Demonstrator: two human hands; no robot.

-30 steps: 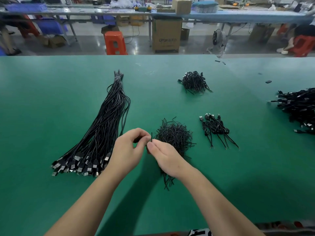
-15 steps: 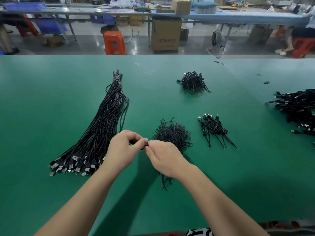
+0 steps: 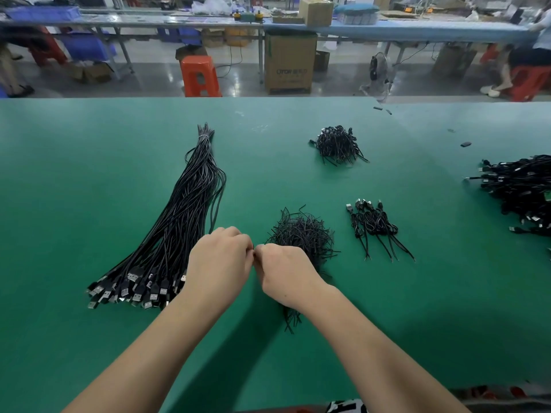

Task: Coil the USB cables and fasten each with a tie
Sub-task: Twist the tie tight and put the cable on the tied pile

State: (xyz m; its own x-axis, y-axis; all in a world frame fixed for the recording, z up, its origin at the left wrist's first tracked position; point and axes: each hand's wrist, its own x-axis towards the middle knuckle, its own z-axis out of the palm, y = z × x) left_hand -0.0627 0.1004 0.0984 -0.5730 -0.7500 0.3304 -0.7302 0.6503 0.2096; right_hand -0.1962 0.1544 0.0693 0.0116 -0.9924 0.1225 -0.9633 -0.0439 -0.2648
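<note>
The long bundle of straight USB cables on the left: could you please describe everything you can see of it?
The long bundle of USB cables lies flat on the green table, uncoiled. Thin black cords, gathered tight at the far end, fan out toward the person, ending in black-and-silver USB plugs. The left hand covers its near right edge; contact cannot be told.

We are in a factory assembly hall. Our long green workbench carries piles of black USB cables, and across the upper frame run more worktables, cardboard cartons, blue bins and an orange plastic stool.
</note>
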